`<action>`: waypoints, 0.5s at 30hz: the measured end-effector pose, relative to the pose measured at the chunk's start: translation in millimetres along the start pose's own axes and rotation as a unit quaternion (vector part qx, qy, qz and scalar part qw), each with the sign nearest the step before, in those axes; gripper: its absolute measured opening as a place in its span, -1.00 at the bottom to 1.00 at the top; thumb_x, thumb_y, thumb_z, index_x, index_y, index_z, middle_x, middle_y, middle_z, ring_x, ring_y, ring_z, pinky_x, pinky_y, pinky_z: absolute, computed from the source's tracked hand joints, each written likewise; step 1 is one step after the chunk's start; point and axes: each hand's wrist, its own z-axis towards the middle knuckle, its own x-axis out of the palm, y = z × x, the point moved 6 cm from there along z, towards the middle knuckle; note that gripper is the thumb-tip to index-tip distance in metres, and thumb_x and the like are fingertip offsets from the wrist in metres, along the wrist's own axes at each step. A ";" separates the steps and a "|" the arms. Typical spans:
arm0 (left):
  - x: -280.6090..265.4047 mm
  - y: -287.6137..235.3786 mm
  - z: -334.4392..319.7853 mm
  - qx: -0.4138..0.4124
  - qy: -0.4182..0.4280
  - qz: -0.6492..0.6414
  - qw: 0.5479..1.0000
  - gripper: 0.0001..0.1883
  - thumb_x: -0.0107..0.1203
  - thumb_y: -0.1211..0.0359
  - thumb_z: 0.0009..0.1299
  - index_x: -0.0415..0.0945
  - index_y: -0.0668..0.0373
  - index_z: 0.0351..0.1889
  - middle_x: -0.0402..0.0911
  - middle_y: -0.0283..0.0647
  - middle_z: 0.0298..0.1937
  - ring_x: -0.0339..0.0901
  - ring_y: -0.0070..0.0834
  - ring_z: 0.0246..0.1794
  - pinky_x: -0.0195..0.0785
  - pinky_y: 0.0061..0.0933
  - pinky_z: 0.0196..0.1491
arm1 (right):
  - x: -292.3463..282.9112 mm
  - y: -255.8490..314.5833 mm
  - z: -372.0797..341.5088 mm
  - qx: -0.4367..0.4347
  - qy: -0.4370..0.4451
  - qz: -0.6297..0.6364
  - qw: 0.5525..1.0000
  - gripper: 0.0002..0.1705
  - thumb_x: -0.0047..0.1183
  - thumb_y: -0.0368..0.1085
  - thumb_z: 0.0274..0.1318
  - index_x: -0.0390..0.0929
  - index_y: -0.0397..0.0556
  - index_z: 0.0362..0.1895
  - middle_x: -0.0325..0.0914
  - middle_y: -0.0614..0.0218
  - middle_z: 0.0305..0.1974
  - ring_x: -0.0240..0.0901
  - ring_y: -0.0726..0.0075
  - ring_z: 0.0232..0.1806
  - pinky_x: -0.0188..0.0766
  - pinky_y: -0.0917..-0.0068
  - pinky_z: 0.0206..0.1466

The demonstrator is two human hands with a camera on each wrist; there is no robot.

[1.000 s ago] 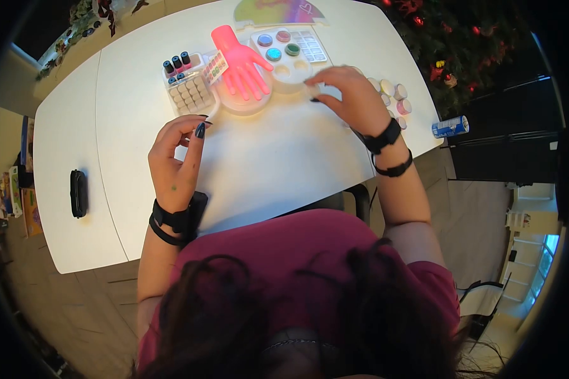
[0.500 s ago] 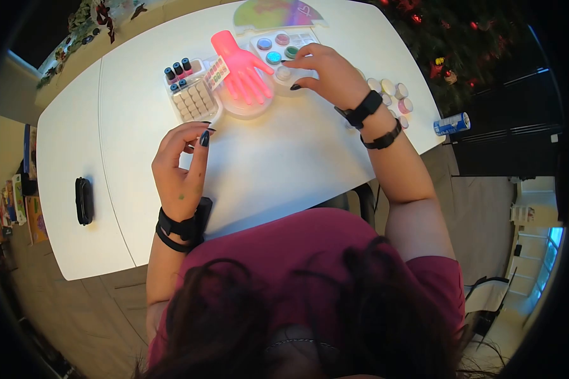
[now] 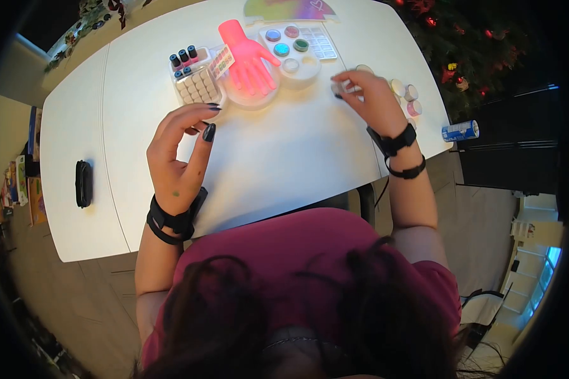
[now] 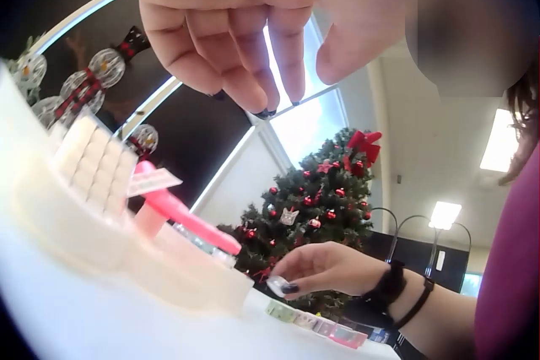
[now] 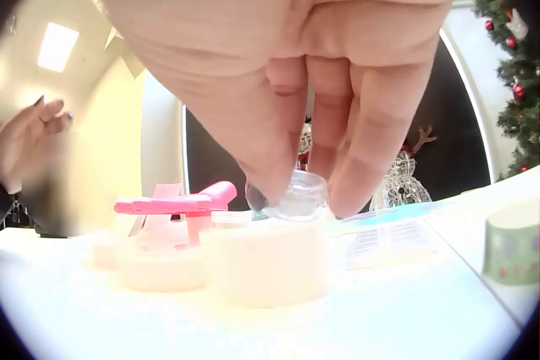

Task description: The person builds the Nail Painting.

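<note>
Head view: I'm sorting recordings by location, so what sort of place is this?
Perhaps an activity room: the large white table holds small dark-capped bottles and a pink model hand, near a decorated Christmas tree.

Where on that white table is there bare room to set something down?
The table is bare between the left hand, the right hand and the pink model hand, and at left between the black case and the dark-capped bottles. It is crowded around the model hand and jar palette, and by the loose jars at right.

Black case on a white table, blue can, red-baubled tree
</note>
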 end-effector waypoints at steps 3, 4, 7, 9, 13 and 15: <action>-5.1 -30.5 8.2 0.073 0.006 -0.008 0.997 -0.77 0.17 0.47 0.52 0.70 0.25 0.09 0.75 -0.09 0.15 0.64 -0.41 -0.06 0.47 -0.38 0.11 | 1.4 9.4 42.0 -0.067 -0.090 0.054 0.992 -0.71 0.30 -0.43 0.25 0.78 0.01 0.05 0.78 0.17 -0.06 0.69 0.04 -0.03 0.64 0.19 0.07; -5.6 -34.2 10.6 0.085 0.015 0.001 0.996 -0.76 0.18 0.44 0.51 0.70 0.26 0.08 0.75 -0.06 0.15 0.65 -0.39 -0.06 0.46 -0.38 0.10 | 5.3 14.1 51.3 -0.110 -0.097 -0.008 0.989 -0.72 0.30 -0.40 0.26 0.78 0.03 0.05 0.79 0.17 -0.06 0.67 0.02 0.01 0.62 0.15 0.11; -1.7 -29.8 16.3 0.087 0.020 0.020 0.996 -0.77 0.19 0.44 0.51 0.71 0.27 0.07 0.76 -0.06 0.15 0.65 -0.39 -0.05 0.46 -0.38 0.09 | 17.8 14.9 60.8 -0.115 -0.104 -0.074 0.985 -0.76 0.34 -0.32 0.27 0.83 0.09 0.02 0.80 0.18 -0.05 0.61 -0.04 0.12 0.55 0.09 0.22; -0.1 -22.3 18.5 0.079 0.020 0.021 0.996 -0.78 0.18 0.46 0.51 0.71 0.28 0.07 0.76 -0.06 0.15 0.65 -0.39 -0.03 0.46 -0.39 0.09 | 23.7 0.6 65.5 -0.053 -0.109 -0.055 0.991 -0.78 0.35 -0.30 0.27 0.86 0.12 -0.01 0.80 0.20 -0.04 0.61 -0.02 0.11 0.56 0.11 0.20; 1.3 -0.4 20.3 0.051 0.006 0.023 0.998 -0.79 0.16 0.53 0.52 0.71 0.29 0.06 0.76 -0.06 0.14 0.65 -0.38 0.04 0.47 -0.39 0.11 | 23.4 0.0 60.4 -0.012 -0.104 -0.034 0.994 -0.78 0.35 -0.27 0.29 0.87 0.16 -0.01 0.82 0.24 0.01 0.60 0.00 0.13 0.56 0.14 0.23; 3.2 17.4 14.1 0.061 0.010 0.010 0.998 -0.79 0.11 0.56 0.56 0.69 0.30 0.08 0.75 -0.09 0.15 0.64 -0.42 0.08 0.48 -0.41 0.13 | 20.7 6.3 53.1 -0.124 -0.127 -0.049 0.983 -0.79 0.33 -0.27 0.30 0.87 0.14 -0.01 0.81 0.25 0.06 0.62 0.01 0.12 0.57 0.14 0.26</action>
